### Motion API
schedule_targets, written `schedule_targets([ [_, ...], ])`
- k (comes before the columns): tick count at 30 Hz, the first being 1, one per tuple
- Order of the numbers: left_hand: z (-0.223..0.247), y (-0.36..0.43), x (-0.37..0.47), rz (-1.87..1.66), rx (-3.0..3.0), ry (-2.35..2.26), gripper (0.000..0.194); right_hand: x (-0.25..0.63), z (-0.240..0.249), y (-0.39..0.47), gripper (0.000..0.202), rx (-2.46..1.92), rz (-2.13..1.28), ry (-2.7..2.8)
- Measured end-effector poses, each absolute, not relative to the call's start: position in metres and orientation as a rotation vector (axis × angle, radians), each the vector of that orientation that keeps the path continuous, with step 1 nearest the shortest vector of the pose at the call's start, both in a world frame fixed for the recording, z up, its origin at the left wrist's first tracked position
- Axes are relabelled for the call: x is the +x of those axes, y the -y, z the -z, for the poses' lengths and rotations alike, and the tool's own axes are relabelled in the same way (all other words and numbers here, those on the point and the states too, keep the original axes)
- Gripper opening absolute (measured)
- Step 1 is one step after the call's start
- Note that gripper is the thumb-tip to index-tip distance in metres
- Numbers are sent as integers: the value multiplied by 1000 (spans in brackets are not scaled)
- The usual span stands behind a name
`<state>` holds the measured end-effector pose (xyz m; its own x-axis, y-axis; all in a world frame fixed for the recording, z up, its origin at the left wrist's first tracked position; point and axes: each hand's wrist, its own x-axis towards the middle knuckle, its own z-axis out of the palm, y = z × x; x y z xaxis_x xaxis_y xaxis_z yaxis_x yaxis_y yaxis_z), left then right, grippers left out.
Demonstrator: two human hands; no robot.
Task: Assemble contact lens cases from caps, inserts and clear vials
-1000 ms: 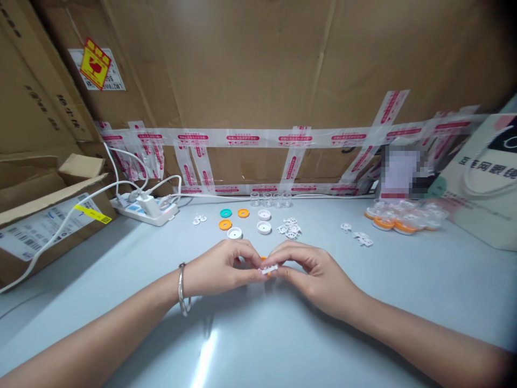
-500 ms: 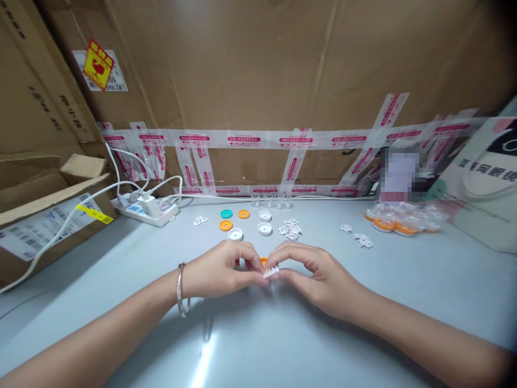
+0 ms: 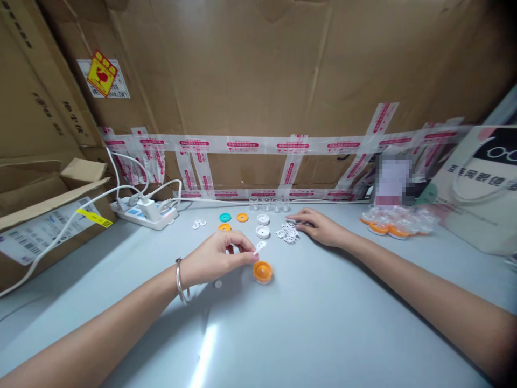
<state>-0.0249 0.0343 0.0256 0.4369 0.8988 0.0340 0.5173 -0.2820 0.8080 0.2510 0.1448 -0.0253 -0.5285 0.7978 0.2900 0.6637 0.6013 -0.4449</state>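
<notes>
My left hand [image 3: 224, 256] pinches a small flat white plastic piece [image 3: 260, 246] between thumb and fingertips. Just below it an orange round cup [image 3: 262, 272] rests on the table, with a clear rim at its base. My right hand [image 3: 321, 227] reaches forward, thumb and index finger apart, at the right edge of a pile of white openwork plastic pieces [image 3: 288, 234]. Nothing shows between its fingers. Under my left hand lies a small white disc [image 3: 218, 284]. Two white round caps [image 3: 262, 231] stand left of the pile.
Behind are a teal ring [image 3: 225, 217], orange rings [image 3: 242, 217], small white discs [image 3: 199, 223] and several clear cups [image 3: 265, 205]. A power strip [image 3: 155, 218] and open carton [image 3: 52, 221] are left. Clear-and-orange pieces [image 3: 398, 229] cluster right, beside a paper bag [image 3: 472, 199].
My hands have parted. The right one has moved forward and right to the white pile, while the left keeps the white piece, now raised slightly. The orange cup has come into full view.
</notes>
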Motion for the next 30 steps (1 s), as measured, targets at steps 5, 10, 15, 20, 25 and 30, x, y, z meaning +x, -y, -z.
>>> schedule_targets([
  [5,-26,-35,-24,-664,1942,-1193,16,251,26,-143,23,-1177,-338,2386],
  [10,-27,-35,-24,-688,1913,-1209,16,257,22,-136,24,-1207,-295,2373],
  [15,-25,-35,-24,-694,1894,-1213,16,257,20,-133,25,-1332,-275,2276],
  [20,-25,-36,-24,-697,1897,-1211,16,261,13,-130,27,-1413,-433,2257],
  [25,-26,-34,-24,-699,1871,-1225,17,264,0,-118,29,-1325,-612,2381],
  [30,-27,-33,-22,-716,1850,-1213,18,263,-3,-114,25,-1265,-622,2411],
])
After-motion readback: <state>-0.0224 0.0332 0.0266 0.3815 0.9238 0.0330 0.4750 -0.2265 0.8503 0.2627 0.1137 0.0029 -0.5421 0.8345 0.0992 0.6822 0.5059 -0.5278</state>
